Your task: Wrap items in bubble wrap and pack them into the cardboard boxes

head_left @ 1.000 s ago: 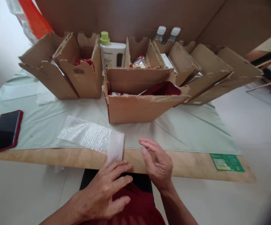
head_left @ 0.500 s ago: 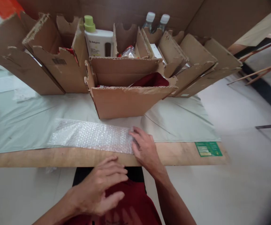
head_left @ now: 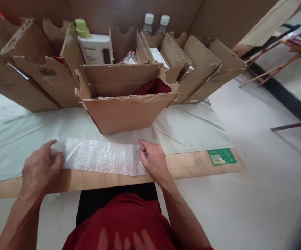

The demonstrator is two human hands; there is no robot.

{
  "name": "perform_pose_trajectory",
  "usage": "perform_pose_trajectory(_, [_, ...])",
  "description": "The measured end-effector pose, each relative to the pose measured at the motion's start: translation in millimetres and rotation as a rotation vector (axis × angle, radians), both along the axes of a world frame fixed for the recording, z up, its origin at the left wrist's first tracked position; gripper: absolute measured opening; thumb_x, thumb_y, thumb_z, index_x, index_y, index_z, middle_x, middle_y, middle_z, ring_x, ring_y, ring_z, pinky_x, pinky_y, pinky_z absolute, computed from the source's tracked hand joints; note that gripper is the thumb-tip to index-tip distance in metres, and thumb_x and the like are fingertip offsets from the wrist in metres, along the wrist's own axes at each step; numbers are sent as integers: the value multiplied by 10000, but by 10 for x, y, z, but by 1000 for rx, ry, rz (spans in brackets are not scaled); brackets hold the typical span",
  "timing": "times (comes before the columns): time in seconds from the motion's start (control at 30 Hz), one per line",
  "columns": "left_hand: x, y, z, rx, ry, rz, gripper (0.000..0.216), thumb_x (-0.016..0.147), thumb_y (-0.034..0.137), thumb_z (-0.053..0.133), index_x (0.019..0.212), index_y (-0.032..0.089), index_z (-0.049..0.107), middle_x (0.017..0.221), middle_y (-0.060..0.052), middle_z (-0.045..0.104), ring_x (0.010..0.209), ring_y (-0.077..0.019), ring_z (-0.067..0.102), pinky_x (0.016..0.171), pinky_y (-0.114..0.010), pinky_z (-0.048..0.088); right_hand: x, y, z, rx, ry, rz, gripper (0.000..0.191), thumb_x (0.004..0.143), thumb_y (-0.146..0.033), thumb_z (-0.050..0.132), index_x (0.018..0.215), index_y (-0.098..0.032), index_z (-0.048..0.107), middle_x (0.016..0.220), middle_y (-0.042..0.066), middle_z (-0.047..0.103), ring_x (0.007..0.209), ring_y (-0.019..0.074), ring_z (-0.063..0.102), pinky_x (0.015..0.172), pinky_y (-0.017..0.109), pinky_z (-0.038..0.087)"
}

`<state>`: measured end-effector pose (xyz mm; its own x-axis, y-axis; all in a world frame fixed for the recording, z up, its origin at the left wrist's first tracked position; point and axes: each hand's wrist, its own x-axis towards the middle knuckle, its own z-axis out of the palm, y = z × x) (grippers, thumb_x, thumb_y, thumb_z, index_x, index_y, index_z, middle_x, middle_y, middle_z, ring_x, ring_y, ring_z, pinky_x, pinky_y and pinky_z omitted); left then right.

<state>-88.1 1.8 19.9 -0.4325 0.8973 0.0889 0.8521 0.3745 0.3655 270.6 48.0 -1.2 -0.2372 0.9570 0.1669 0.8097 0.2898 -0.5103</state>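
Observation:
A strip of clear bubble wrap (head_left: 100,157) lies across the near edge of the table, partly on the pale cloth and partly on the bare wood. At its left end my left hand (head_left: 39,168) is closed, thumb and fingers pinching the wrap. My right hand (head_left: 154,161) holds the opposite end, its fingers curled over the wrap's edge. Just beyond the strip stands an open cardboard box (head_left: 129,113) with dark red cloth (head_left: 153,86) inside.
Several cardboard holders (head_left: 46,80) line the back. Among them are a white bottle with a green cap (head_left: 94,47) and two white-capped bottles (head_left: 163,24). A green card (head_left: 222,157) lies on the wooden edge (head_left: 189,166) at right. Wooden legs (head_left: 270,69) stand beyond.
My left hand has moved from above my lap, out to the left, and taken hold of the bubble wrap's left end. My right hand stays at the right end. The view has shifted slightly.

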Motion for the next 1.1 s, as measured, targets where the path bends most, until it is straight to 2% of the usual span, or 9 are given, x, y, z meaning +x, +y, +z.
perform_pose_trajectory(0.13, [215,-134,140,82,-54,31,566,842,555,573,1369,351,616,927,-35,691,604,-232,558,772,-494,498,160,9,258,237,-22,88,284,1013,-154,506,1151,-216,747,915,54,791,852,225,723,864,387,473])
perform_pose_trajectory(0.23, [269,-107,60,98,-15,-85,561,896,494,543,1426,314,587,944,-51,701,600,-217,555,797,-501,514,350,114,393,364,-106,39,243,1032,-187,540,1153,-213,750,887,42,784,843,215,714,850,367,451])
perform_pose_trajectory(0.37, [193,-52,-102,69,74,-248,639,953,443,546,1540,196,501,1065,-179,691,1026,-408,655,928,-612,538,653,298,234,285,-253,-46,239,1046,-264,555,1129,-180,763,967,93,807,912,265,726,829,393,450])
perform_pose_trajectory(0.5, [294,-212,84,252,70,-212,668,951,506,626,1552,236,513,1458,-190,582,1387,-492,516,1149,-706,430,720,254,119,276,-185,-109,303,1071,-376,539,1207,-187,734,1249,145,773,1153,319,702,915,446,496])
perform_pose_trajectory(0.67, [826,-147,230,33,-824,-309,400,911,529,724,1206,260,740,1177,-85,741,1009,-253,719,908,-403,626,-170,96,183,220,-152,328,296,1065,-263,529,1302,-191,692,1401,150,705,1230,306,660,1007,483,526])
perform_pose_trajectory(0.77, [968,138,102,-90,-1263,-167,426,766,498,882,1066,215,774,987,-67,775,820,-191,735,744,-301,646,-697,94,86,167,-204,615,297,1070,-232,521,1307,-143,677,1460,172,665,1393,294,562,1045,463,532])
perform_pose_trajectory(0.83, [929,299,36,-87,-1428,-51,466,679,457,944,1034,207,774,990,-62,784,790,-192,747,678,-285,644,-717,113,-20,146,-210,672,329,1090,-273,515,1364,-149,650,1512,163,634,1470,271,503,1106,454,509])
perform_pose_trajectory(0.93, [793,396,21,-112,-1587,34,492,656,422,956,1057,202,774,1119,-99,791,949,-265,784,719,-316,667,-189,105,-160,143,-221,616,399,1098,-320,516,1473,-218,605,1599,114,578,1518,261,472,1177,472,464])
perform_pose_trajectory(1.1, [717,344,25,-173,-1661,31,498,709,435,906,1127,208,756,1261,-129,762,1071,-294,768,846,-372,670,1065,48,-109,221,-346,157,382,1081,-257,464,1375,-167,690,1468,162,684,1377,339,619,1041,525,527])
